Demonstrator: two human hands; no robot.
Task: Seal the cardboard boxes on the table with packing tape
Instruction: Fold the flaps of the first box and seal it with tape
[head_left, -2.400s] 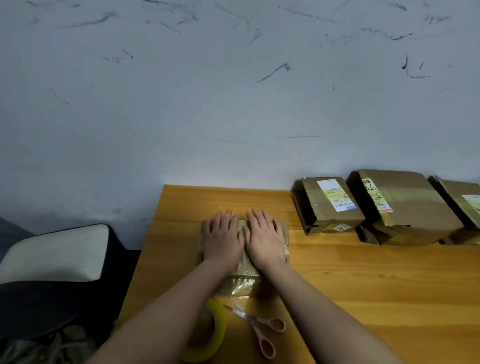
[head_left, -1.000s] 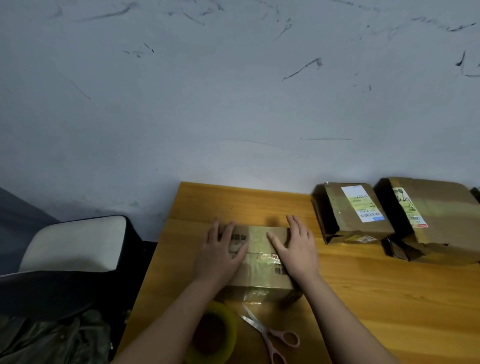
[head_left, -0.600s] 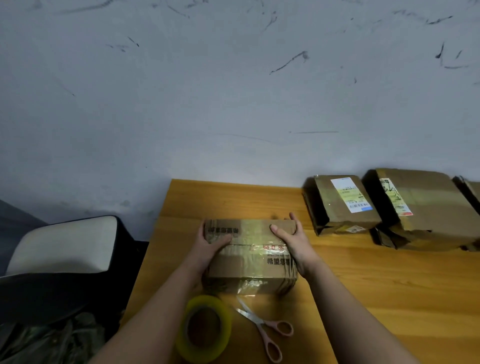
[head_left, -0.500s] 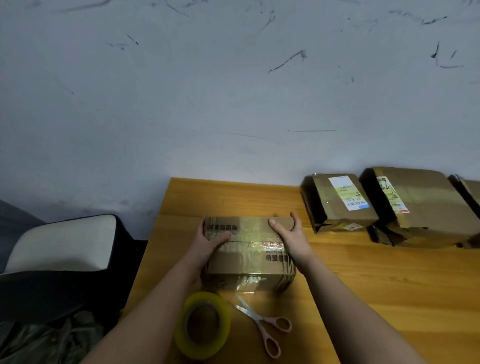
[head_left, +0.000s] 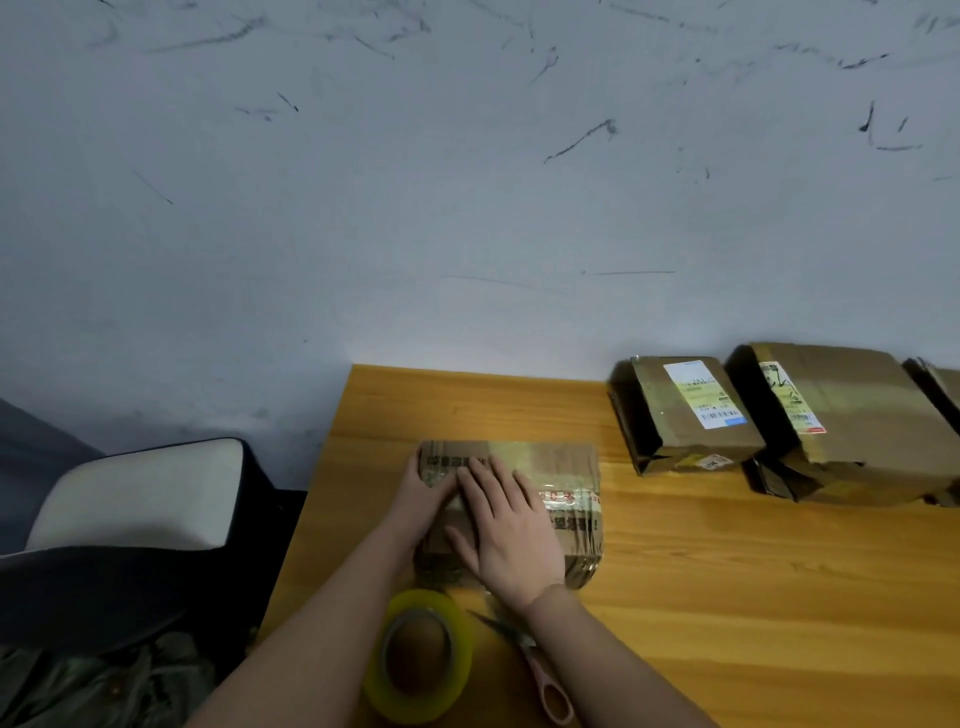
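A small taped cardboard box (head_left: 566, 478) lies on the wooden table (head_left: 727, 597) in front of me. My right hand (head_left: 509, 530) lies flat on the box's top with straight fingers, over the left half. My left hand (head_left: 423, 496) holds the box's left end, partly covered by the right hand. A roll of yellowish packing tape (head_left: 423, 660) stands just in front of the box. Pink-handled scissors (head_left: 540, 675) lie beside the roll, partly under my right forearm.
Two cardboard boxes with labels (head_left: 685, 410) (head_left: 841, 421) sit at the back right against the wall, and a third (head_left: 943, 389) is cut off by the frame edge. A dark chair with a white cushion (head_left: 135, 499) stands left of the table.
My right hand has left the box's right end and now presses flat on its top beside my left hand. The left hand stays at the left end.
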